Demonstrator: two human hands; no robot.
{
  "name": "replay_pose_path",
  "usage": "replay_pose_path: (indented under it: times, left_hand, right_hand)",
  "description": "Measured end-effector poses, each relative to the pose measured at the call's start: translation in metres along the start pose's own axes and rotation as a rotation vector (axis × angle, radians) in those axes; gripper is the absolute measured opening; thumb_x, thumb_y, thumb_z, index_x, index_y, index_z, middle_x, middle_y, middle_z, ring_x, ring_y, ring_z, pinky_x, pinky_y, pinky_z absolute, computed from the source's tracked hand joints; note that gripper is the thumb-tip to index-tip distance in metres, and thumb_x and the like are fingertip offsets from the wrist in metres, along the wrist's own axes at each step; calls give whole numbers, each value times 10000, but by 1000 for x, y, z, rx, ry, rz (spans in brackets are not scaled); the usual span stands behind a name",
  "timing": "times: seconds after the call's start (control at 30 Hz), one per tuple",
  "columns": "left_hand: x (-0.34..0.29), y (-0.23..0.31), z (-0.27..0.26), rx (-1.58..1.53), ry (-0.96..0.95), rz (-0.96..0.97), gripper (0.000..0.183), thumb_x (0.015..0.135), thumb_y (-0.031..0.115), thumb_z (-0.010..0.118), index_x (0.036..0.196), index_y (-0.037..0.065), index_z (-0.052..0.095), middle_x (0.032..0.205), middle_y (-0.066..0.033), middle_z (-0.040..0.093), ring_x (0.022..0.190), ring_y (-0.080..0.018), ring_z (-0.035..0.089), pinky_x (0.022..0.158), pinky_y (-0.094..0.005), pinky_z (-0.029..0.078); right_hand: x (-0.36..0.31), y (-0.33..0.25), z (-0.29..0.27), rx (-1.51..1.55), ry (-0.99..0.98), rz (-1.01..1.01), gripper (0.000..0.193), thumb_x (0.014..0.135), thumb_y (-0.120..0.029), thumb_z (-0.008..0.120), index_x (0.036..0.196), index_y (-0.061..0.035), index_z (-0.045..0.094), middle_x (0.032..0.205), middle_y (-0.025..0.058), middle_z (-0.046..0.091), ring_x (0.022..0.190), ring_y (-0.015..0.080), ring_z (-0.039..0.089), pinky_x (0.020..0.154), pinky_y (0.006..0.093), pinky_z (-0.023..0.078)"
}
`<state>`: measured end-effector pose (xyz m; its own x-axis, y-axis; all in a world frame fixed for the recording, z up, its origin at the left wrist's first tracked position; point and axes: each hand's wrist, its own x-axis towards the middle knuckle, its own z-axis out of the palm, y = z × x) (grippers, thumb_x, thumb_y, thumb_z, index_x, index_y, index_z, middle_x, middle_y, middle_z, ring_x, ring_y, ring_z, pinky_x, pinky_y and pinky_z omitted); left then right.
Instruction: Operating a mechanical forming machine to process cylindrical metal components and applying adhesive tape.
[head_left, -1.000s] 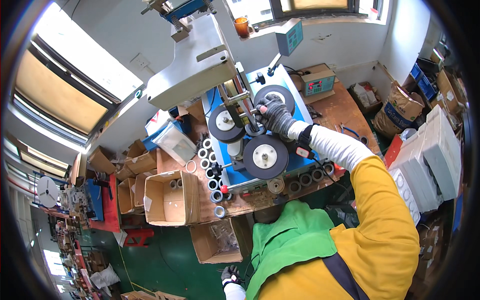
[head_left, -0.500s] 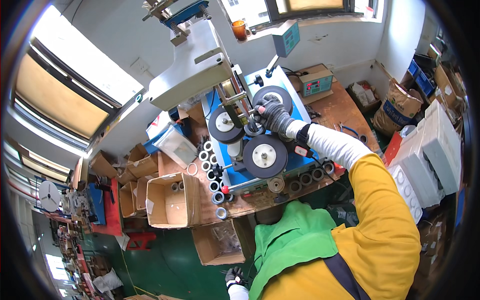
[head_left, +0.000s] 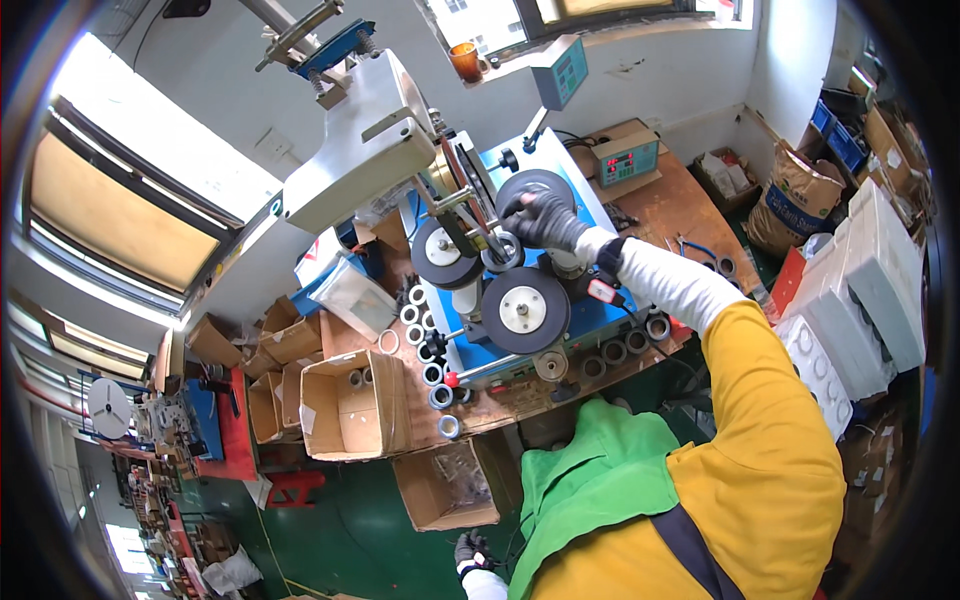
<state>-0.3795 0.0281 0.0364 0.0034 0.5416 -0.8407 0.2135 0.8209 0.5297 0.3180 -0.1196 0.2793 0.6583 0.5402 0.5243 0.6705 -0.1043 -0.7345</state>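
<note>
My right hand (head_left: 548,222), in a dark grey striped glove, is over the back right black roller (head_left: 535,190) of a bench winding machine. Its fingers are bent but apart, with nothing visible in them; the tips are close to a small ring core (head_left: 503,252) between the three rollers. The left roller (head_left: 446,250) and front roller (head_left: 524,312) have white hubs. An upright ring with guide rods (head_left: 458,200) passes by the core. Down by my side, my left hand (head_left: 472,550), gloved too, hangs above the green floor with loosely parted fingers.
Several ring cores (head_left: 432,374) line the machine's left side, more (head_left: 613,352) its front edge. An open carton (head_left: 350,410) stands on the bench's left, another (head_left: 445,485) lower. A control box (head_left: 627,160) and pliers (head_left: 695,247) lie right. Foam boxes (head_left: 870,290) are stacked far right.
My right hand has drawn slightly right, away from the ring core, so more of the core shows. My left hand stays low at my side. The whole view has shifted a little.
</note>
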Motion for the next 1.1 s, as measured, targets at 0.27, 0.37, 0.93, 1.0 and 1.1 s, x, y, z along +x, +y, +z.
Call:
replay_pose_path:
  times: [0.27, 0.37, 0.93, 1.0, 1.1]
  left_hand:
    - [-107, 118, 97, -268, -653, 243, 142, 873, 257, 470, 893, 120, 502, 640, 19, 468, 460, -76, 375, 431, -222, 292]
    - [-156, 149, 182, 201, -966, 421, 239, 860, 140, 459, 1077, 57, 513, 849, -52, 529, 630, -67, 474, 553, -196, 410]
    - [54, 144, 193, 1270, -55, 1057, 220, 718, 202, 566, 898, 79, 590, 786, -162, 596, 765, -319, 578, 690, -415, 445]
    - [80, 156, 195, 1414, -99, 1144, 212, 714, 178, 559, 910, 100, 577, 796, -144, 586, 798, -300, 567, 713, -411, 429]
    - [107, 152, 207, 1557, -187, 1366, 280, 700, 140, 554, 981, 135, 544, 858, -105, 562, 889, -259, 531, 792, -400, 386]
  right_hand:
    - [-106, -107, -47, 702, -560, 539, 204, 820, -202, 572, 920, -25, 590, 875, 18, 595, 845, 103, 539, 794, 270, 426]
    - [-169, -125, 3, 591, -850, 378, 307, 821, -260, 568, 1019, -25, 557, 947, 72, 584, 919, 160, 537, 833, 311, 415]
    - [-284, -143, 56, 942, -307, 1426, 293, 881, -343, 444, 892, -54, 490, 681, 65, 561, 569, 210, 591, 528, 341, 514]
    - [-301, -147, 61, 821, -350, 1464, 265, 881, -317, 453, 895, -55, 486, 674, 59, 545, 521, 174, 565, 477, 295, 501]
    - [-304, -157, 68, 693, -426, 1564, 234, 887, -284, 447, 912, -54, 480, 688, 62, 545, 493, 142, 545, 441, 259, 483]
